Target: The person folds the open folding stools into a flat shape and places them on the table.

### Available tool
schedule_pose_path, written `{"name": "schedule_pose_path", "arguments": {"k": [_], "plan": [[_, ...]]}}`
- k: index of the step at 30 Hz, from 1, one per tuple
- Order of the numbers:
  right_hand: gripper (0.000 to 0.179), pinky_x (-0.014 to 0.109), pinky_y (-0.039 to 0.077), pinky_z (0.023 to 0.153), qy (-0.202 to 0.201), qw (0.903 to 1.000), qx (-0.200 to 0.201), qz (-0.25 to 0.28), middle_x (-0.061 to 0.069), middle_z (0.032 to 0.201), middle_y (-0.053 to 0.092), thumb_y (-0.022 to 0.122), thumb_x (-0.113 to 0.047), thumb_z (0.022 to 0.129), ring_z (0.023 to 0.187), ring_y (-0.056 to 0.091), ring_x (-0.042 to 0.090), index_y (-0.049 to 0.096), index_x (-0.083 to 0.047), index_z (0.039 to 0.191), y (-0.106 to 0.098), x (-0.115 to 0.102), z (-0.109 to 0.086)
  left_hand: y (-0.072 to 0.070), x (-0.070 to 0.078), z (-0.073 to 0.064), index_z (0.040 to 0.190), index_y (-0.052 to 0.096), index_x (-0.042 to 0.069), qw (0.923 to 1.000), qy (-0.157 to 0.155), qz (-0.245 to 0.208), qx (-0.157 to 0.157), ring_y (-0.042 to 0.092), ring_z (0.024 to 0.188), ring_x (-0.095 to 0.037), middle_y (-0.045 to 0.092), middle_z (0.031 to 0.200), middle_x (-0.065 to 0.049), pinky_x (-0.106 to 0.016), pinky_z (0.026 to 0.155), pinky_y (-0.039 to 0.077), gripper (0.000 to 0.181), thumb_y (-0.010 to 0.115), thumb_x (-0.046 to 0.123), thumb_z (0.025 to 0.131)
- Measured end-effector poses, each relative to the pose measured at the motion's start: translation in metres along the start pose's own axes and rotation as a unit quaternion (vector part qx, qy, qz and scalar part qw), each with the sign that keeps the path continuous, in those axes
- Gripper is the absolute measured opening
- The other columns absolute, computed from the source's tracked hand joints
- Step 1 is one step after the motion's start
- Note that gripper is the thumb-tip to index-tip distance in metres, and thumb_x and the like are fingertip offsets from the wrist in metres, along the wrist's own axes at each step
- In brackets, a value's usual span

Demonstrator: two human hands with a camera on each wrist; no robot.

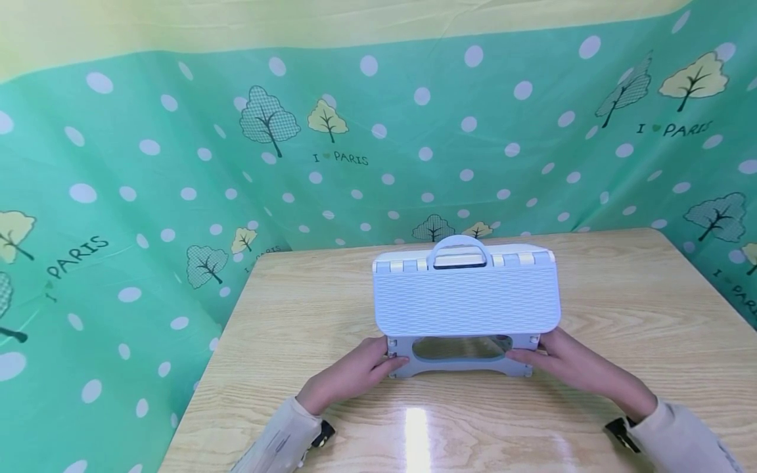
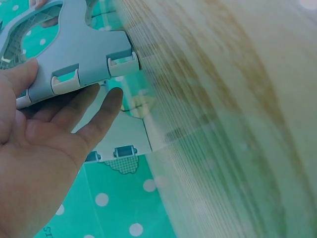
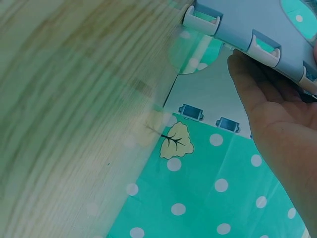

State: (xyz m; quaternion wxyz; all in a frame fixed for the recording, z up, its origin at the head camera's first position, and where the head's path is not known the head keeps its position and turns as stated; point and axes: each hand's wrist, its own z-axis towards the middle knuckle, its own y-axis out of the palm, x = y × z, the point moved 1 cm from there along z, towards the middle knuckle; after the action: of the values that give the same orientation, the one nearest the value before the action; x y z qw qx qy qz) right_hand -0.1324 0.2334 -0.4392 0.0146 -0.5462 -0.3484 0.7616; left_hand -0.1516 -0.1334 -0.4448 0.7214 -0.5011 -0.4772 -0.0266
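Note:
A light blue folding stool (image 1: 467, 299) stands on the wooden table, its ribbed top tilted toward me and a loop handle (image 1: 460, 242) along the far edge. My left hand (image 1: 361, 368) grips the left side of its near leg panel, thumb on the front face. In the left wrist view the other fingers reach behind that panel (image 2: 89, 44). At the panel's right side my right hand (image 1: 568, 361) holds on the same way, with the thumb in front. The right wrist view shows the fingers of the right hand (image 3: 277, 104) behind the panel. A second, paler panel (image 3: 208, 94) stands farther back.
The wooden table (image 1: 296, 309) extends on both sides of the stool. A green dotted curtain (image 1: 378, 151) printed with trees hangs behind the table and along its sides. Light reflects off the tabletop near its front.

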Motion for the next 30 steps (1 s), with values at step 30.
{"name": "schedule_pose_path", "arguments": {"k": [30], "plan": [[0.071, 0.015, 0.041, 0.098, -0.004, 1.0000, -0.002, 0.002, 0.009, 0.152, 0.038, 0.063, -0.016, 0.099, 0.132, 0.038, -0.003, 0.023, -0.033, 0.156, 0.0015, 0.0014, -0.0001, 0.0013, -0.0011, 0.0005, 0.156, 0.032, 0.022, 0.9999, -0.008, -0.013, 0.001, 0.053, 0.126, -0.008, 0.055, 0.145, -0.006, -0.030, 0.103, 0.046, 0.052, 0.041, 0.037, 0.108]]}}
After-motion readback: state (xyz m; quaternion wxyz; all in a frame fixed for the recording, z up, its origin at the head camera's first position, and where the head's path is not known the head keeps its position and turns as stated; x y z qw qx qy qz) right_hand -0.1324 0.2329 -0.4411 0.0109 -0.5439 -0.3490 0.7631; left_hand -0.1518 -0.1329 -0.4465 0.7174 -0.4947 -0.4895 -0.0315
